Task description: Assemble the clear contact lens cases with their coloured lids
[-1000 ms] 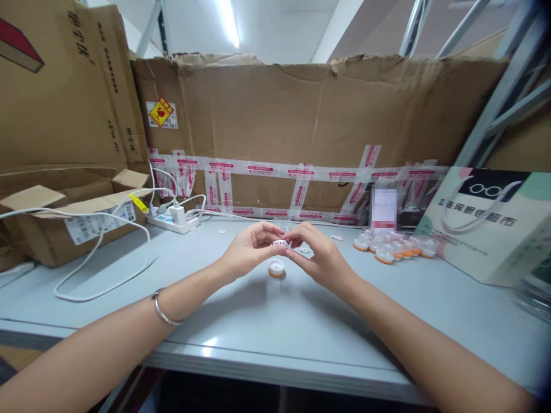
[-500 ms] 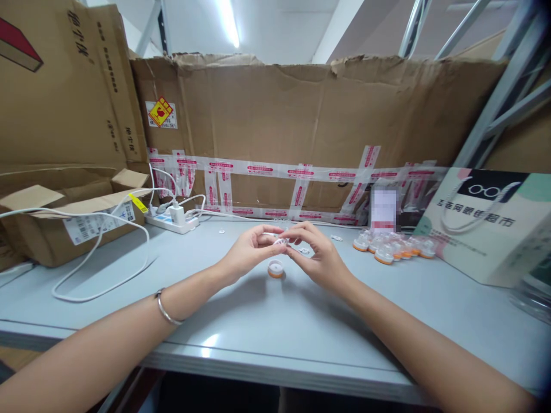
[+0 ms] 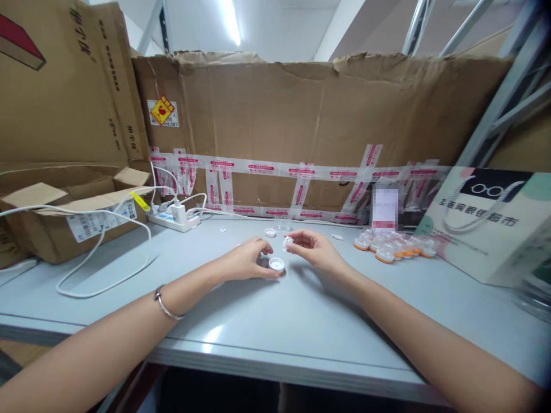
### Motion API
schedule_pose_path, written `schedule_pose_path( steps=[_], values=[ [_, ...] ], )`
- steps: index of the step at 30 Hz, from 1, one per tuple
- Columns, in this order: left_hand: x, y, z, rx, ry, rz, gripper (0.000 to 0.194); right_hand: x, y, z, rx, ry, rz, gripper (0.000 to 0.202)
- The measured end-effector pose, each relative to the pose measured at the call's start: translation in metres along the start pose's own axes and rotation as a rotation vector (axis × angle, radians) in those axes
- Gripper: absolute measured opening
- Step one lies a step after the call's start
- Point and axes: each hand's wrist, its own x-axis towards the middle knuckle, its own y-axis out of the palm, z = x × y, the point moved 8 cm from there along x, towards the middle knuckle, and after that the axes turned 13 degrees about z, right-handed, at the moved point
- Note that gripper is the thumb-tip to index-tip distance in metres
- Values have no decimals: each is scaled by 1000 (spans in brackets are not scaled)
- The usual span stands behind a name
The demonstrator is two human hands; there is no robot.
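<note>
A grey table point(image 3: 258, 321) lies under both grips; beyond them stands one large taped cardboard box point(image 3: 267, 115). Half a second ago both grips met on one white part point(image 3: 287, 244); now the right grip point(image 3: 316, 252) alone clamps it, while the left grip point(image 3: 245, 261), fingers apart, is at one white cap point(image 3: 276, 264). One white ring point(image 3: 270, 232) sits beyond, between the grips; right of them, clustered clear pieces point(image 3: 385, 249) defy counting.

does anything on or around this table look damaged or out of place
The large cardboard box behind the table has a ragged, torn-looking top edge. A loose white cable crosses in front of the open carton, looping untidily over the table. No spill shows.
</note>
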Motion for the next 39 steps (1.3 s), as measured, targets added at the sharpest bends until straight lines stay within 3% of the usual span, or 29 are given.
schedule_pose_path(
  steps=[7,16,26,39],
  values=[
    [9,8,4,0,15,-64,39,5,7,-9,-122,7,28,23],
    [10,7,4,-12,22,-93,39,7,14,-13,-235,-28,82,21],
    [11,7,3,-8,17,-96,39,4,20,1,-356,-120,135,21],
    [11,8,3,-34,31,-88,37,7,22,-1,-353,-170,165,19]
  ],
)
